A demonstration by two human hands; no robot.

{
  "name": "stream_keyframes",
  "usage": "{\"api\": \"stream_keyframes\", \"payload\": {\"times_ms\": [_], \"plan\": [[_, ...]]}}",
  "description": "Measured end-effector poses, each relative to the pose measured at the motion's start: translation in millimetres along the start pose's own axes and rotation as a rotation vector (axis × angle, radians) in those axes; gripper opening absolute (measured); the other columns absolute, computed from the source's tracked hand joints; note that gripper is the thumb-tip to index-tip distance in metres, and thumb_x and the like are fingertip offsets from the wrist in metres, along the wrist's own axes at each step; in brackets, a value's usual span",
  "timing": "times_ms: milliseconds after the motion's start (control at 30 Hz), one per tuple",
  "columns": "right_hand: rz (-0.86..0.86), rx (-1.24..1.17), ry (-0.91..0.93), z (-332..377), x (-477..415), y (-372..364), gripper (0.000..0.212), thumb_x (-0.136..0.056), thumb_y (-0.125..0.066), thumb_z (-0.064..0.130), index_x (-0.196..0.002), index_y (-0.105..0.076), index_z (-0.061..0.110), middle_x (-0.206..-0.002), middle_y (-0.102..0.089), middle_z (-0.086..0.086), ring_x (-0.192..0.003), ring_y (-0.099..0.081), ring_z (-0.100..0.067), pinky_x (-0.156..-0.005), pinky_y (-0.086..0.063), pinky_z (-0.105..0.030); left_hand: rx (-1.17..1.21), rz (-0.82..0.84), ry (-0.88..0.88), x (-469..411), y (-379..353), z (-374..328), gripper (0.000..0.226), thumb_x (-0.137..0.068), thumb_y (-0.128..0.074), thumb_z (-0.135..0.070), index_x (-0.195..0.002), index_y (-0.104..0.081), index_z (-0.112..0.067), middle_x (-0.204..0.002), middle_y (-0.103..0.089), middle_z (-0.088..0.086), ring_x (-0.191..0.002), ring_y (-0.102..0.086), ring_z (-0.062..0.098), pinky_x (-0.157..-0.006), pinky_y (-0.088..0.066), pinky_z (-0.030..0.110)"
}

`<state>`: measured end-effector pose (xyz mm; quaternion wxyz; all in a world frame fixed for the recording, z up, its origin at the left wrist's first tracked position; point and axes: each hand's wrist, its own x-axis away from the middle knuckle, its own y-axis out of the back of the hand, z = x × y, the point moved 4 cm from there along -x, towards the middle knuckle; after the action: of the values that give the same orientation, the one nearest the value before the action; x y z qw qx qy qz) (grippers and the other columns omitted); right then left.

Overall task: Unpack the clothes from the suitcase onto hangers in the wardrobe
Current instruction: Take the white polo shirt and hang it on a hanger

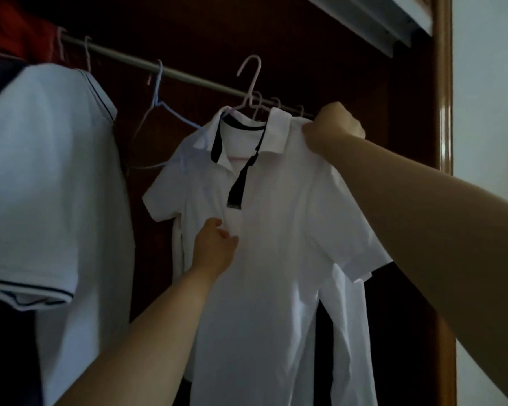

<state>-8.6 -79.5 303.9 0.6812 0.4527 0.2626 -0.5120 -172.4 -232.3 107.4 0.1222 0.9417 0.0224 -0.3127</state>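
Note:
A white polo shirt [276,235] with a dark placket is on a pink hanger [251,80], whose hook stands just in front of the grey wardrobe rail [188,76]. My right hand [332,127] grips the shirt's right shoulder beside the collar. My left hand [214,244] pinches the fabric on the chest below the placket. The suitcase is out of view.
Another white polo with dark trim [50,183] hangs close on the left, with a red garment [21,27] behind it. An empty pale blue hanger [156,112] hangs between the two shirts. More empty hanger hooks [276,102] sit on the rail behind the collar. The brown wardrobe frame [442,112] stands at the right.

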Motion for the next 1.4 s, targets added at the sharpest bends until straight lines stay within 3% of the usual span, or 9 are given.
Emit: {"api": "stream_keyframes", "payload": {"times_ms": [100,367,533,667,900,1033,1100,1267,1400], "plan": [[0.017,-0.026,0.027,20,-11,-11,0.002,-0.093,-0.053,0.015,-0.095,-0.053,0.015,-0.087,-0.054,-0.005,-0.082,-0.054,-0.024,-0.073,-0.045,-0.034,-0.024,-0.062,-0.024,-20,8,7,0.033,-0.091,-0.059,-0.011,-0.122,-0.056,-0.001,-0.118,-0.061,0.015,-0.104,-0.057,0.021,-0.085,-0.038,0.018],[0.074,-0.023,0.043,48,-22,-42,0.018,-0.094,-0.050,0.016,-0.109,-0.057,0.010,-0.083,-0.050,-0.006,-0.080,-0.052,-0.025,-0.070,-0.043,-0.034,-0.006,0.013,0.085,-34,1,33,0.057,-0.084,-0.069,-0.031,-0.131,-0.047,-0.008,-0.105,-0.058,0.004,-0.098,-0.057,0.018,-0.085,-0.043,0.023],[0.085,0.007,0.089,64,-26,-42,0.021,-0.094,-0.053,0.011,-0.114,-0.057,0.005,-0.093,-0.054,-0.009,-0.078,-0.050,-0.023,-0.069,-0.041,-0.030,-0.017,0.052,0.121,-30,0,34,0.063,-0.084,-0.069,-0.031,-0.136,-0.043,-0.006,-0.112,-0.060,0.005,-0.108,-0.057,0.022,-0.084,-0.041,0.021],[0.040,0.042,0.142,73,-28,-46,0.021,-0.094,-0.053,0.010,-0.114,-0.056,0.006,-0.078,-0.048,-0.005,-0.061,-0.044,-0.018,-0.064,-0.039,-0.031,-0.031,0.063,0.120,-29,2,33,0.065,-0.084,-0.070,-0.033,-0.138,-0.042,-0.008,-0.116,-0.060,0.007,-0.105,-0.057,0.021,-0.086,-0.045,0.024],[0.075,-0.041,0.077,41,-20,-46,0.026,-0.091,-0.054,0.010,-0.117,-0.055,0.007,-0.074,-0.047,-0.002,-0.061,-0.047,-0.016,-0.051,-0.039,-0.028,-0.015,0.071,0.153,-8,2,29,0.063,-0.084,-0.070,-0.030,-0.136,-0.043,-0.007,-0.110,-0.059,0.004,-0.103,-0.059,0.021,-0.086,-0.046,0.024],[0.128,-0.046,0.065,22,-4,-36,0.006,-0.089,-0.056,0.010,-0.094,-0.056,0.007,-0.071,-0.046,-0.002,-0.061,-0.048,-0.018,-0.062,-0.046,-0.033,0.037,0.078,0.173,13,0,14,0.062,-0.084,-0.070,-0.030,-0.135,-0.043,-0.008,-0.115,-0.060,0.005,-0.102,-0.059,0.021,-0.088,-0.048,0.027],[0.160,-0.038,0.051,8,6,-32,0.015,-0.088,-0.059,0.013,-0.077,-0.049,0.010,-0.072,-0.049,-0.003,-0.061,-0.049,-0.018,-0.058,-0.045,-0.031,0.037,0.067,0.167,27,-2,5,0.060,-0.083,-0.071,-0.028,-0.134,-0.046,-0.007,-0.117,-0.061,0.006,-0.104,-0.060,0.023,-0.089,-0.048,0.027],[0.202,-0.060,0.022,-31,40,-16,0.014,-0.088,-0.061,0.017,-0.086,-0.051,0.008,-0.067,-0.050,-0.002,-0.054,-0.049,-0.015,-0.047,-0.043,-0.025,0.038,0.022,0.148,68,-9,-22,0.052,-0.085,-0.067,-0.026,-0.131,-0.052,-0.008,-0.130,-0.058,0.007,-0.114,-0.057,0.024,-0.089,-0.042,0.024],[0.304,-0.050,-0.013,-71,72,5,0.023,-0.086,-0.061,0.023,-0.072,-0.054,0.006,-0.066,-0.059,-0.005,-0.053,-0.055,-0.019,-0.045,-0.046,-0.026,0.174,0.013,0.144,106,-28,-42,0.039,-0.084,-0.065,-0.023,-0.121,-0.062,-0.009,-0.114,-0.066,0.006,-0.101,-0.062,0.022,-0.078,-0.045,0.024]]}}
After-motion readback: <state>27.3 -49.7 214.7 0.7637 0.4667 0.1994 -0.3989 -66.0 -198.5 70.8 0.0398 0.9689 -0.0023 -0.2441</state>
